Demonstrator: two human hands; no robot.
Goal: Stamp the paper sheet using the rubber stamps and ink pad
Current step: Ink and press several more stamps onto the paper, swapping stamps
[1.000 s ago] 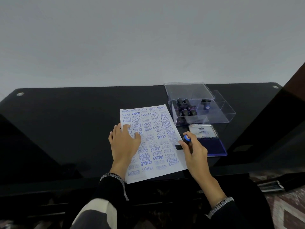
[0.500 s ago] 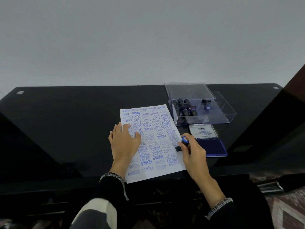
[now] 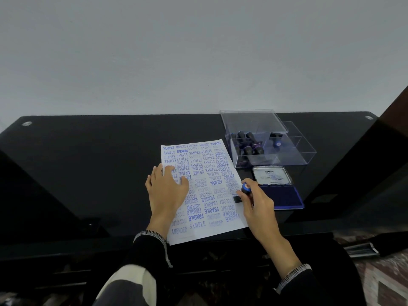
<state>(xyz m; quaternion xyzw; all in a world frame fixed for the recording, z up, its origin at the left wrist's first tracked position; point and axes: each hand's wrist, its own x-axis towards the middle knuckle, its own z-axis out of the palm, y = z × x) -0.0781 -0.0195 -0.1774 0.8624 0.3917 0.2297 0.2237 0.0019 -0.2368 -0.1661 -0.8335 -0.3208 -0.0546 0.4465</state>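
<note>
The sheet (image 3: 203, 191) lies on the black surface (image 3: 88, 173), almost fully covered with blue stamped words such as SAMPLE, AIR MAIL, FRAGILE, AMENDED and FAX OUT. The left hand (image 3: 165, 191) rests flat on the sheet's left side, fingers straight and spread a little, the palm holding the paper down. The right hand (image 3: 256, 202) grips a stamp (image 3: 242, 192) with curled fingers; its blue-capped handle shows above the fingers and its dark base sits at the sheet's right edge, touching the paper or very nearly so. Just right of that hand lies the ink pad (image 3: 284, 197), its blue pad exposed and its lid (image 3: 272, 176) folded back behind it, with a white label facing up. Beyond the pad stands a clear plastic box (image 3: 293, 155) with its clear lid (image 3: 254, 120) resting across its far left part. Several more dark stamps (image 3: 247, 143) lie inside the box, most on the left, one apart on the right.
</note>
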